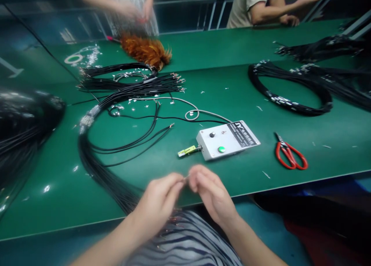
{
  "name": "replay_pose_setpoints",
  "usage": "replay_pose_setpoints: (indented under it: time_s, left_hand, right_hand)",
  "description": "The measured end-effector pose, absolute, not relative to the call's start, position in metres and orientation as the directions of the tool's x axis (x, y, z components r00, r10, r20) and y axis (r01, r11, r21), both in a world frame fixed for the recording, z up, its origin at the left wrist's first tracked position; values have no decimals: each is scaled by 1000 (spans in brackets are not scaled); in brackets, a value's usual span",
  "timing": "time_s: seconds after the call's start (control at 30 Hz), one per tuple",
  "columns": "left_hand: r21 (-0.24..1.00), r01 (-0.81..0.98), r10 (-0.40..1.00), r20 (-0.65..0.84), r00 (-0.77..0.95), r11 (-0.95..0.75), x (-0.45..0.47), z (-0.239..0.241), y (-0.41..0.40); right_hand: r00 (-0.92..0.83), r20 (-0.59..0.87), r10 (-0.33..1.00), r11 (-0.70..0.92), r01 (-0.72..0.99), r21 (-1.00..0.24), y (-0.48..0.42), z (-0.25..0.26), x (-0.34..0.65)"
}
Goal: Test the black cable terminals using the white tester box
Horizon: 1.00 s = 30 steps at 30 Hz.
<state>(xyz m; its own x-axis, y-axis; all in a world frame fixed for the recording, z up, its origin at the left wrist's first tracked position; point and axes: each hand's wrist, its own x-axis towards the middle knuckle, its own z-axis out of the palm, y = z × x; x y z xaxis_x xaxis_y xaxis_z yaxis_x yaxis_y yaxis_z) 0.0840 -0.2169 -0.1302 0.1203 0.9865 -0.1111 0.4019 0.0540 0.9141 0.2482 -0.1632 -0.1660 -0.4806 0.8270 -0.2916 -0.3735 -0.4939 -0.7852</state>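
My left hand [159, 198] is closed in a pinch on a thin wire end [186, 178] just over the table's front edge. My right hand [213, 198] has its fingers curled together at the wire's tip, slightly blurred. A thick bundle of black cables [95, 161] runs beside my left hand down to my lap, where several copper-coloured ends [172, 219] show. Beyond the hands lies a white control box [228, 140] with a black knob and a green button. From its near left side sticks out a yellow-green tool head [187, 151], apart from both hands.
Red-handled cutters [290, 154] lie at right. Behind are a coiled black cable bundle [290, 107], more cables [130, 84], an orange feather duster [146, 51] and a tape roll [73, 59]. Plastic-wrapped cables [26, 130] stand left. Two people [130, 11] are across the green table [232, 65].
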Motion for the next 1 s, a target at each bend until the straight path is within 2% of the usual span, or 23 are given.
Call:
replay_pose_setpoints:
  time_s: [0.3,0.53,0.73,0.9,0.93,1.0]
  left_hand:
    - [913,407,992,-36,121,-17,88,-130,-218]
    - [852,514,993,65,95,-105,89,-138,-222]
    - [700,674,957,286,39,-237,89,-146,-224]
    - [549,781,926,364,97,-297,90,-147,-225]
    - [522,796,923,368,113,-305,90,-146,-225]
    - [489,812,919,369,139,-319,90,-144,-226]
  right_hand:
    - [-489,-250,836,-462,-381,-801,-166,-169,245]
    - [-439,-196,877,-355,-317,-879,-171,-178,249]
    - [-409,-91,908,-148,-112,-983,-166,-160,258]
    - [-414,59,908,97,70,-993,-159,-147,264]
    - [-436,58,898,108,90,-990,-157,-146,265]
    - [-505,-12,863,23,63,-998,-153,-145,266]
